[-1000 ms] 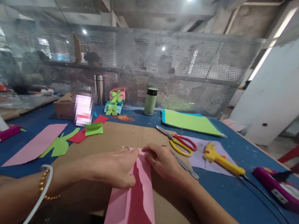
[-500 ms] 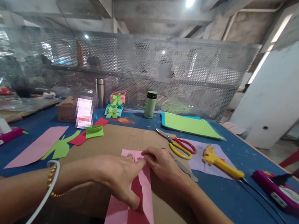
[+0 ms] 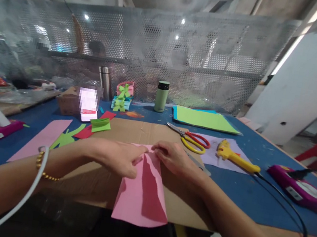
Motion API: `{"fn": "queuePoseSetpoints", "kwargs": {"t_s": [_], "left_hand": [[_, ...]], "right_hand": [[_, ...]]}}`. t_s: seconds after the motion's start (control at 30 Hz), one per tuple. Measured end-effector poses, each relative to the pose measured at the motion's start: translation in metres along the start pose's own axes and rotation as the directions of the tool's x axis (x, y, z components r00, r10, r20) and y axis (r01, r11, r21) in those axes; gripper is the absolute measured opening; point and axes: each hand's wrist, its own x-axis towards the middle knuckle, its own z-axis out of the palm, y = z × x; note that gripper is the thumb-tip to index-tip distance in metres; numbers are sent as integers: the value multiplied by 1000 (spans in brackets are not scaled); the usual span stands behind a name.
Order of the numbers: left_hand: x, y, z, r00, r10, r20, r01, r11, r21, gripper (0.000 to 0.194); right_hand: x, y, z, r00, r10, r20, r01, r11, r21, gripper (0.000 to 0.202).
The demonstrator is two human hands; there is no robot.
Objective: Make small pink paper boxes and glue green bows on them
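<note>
A folded pink paper sheet [image 3: 140, 201] lies on the brown cardboard [image 3: 140, 131], its near end reaching out over the cardboard's front edge. A loose flap stands up along its right side and shades the inside. My left hand [image 3: 119, 157] is closed on the sheet's far left part, thumb pointing inward. At the far right corner, the curled fingers of my right hand [image 3: 171, 157] grip the same sheet. Their fingertips nearly meet at the far edge, and some are hidden. Just beyond my right hand lie scissors [image 3: 194, 141] with red and yellow handles.
A yellow glue gun [image 3: 237, 159] rests on lilac paper [image 3: 205, 155], its cord running to a purple power strip [image 3: 299, 188]. Green sheets [image 3: 207, 119], a green flask [image 3: 161, 97] and small paper baskets [image 3: 122, 98] stand farther back. Pink paper [image 3: 42, 139] lies left.
My left hand has drawn back from across the middle of the pink paper to its far left edge, uncovering the sheet. The view has tipped downward. My right hand stays at the far corner.
</note>
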Motion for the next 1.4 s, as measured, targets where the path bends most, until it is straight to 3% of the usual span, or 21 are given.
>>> {"fn": "queuePoseSetpoints", "kwargs": {"t_s": [0.13,0.3,0.53,0.63,0.8,1.0,1.23,1.4], "left_hand": [[2,-17,0,995,80,-53,-82,995,-53,60],[13,-35,-4,997,43,-64,-50,992,-114,55],[21,-41,-15,989,132,70,-123,985,-124,46],[27,-42,-15,990,123,72,-110,980,-165,42],[44,-47,-9,975,172,138,-134,959,-250,21],[54,-53,-5,982,126,141,-82,955,-284,13],[51,-65,-3,979,157,126,-92,904,-417,12],[56,-74,4,974,194,116,-110,856,-505,20]], "right_hand": [[1,-1,-1,1000,12,25,-12,1000,-28,27],[0,-6,-4,999,31,23,-30,999,-11,26],[4,-30,-18,985,130,113,-130,991,-1,24],[9,-33,-23,970,194,146,-190,981,-45,23],[18,-29,-25,953,170,252,-157,985,-71,27],[27,-49,-32,904,263,337,-211,960,-183,49],[43,-57,-39,819,322,474,-218,940,-261,27],[51,-52,-41,785,294,545,-184,951,-247,25]]}}
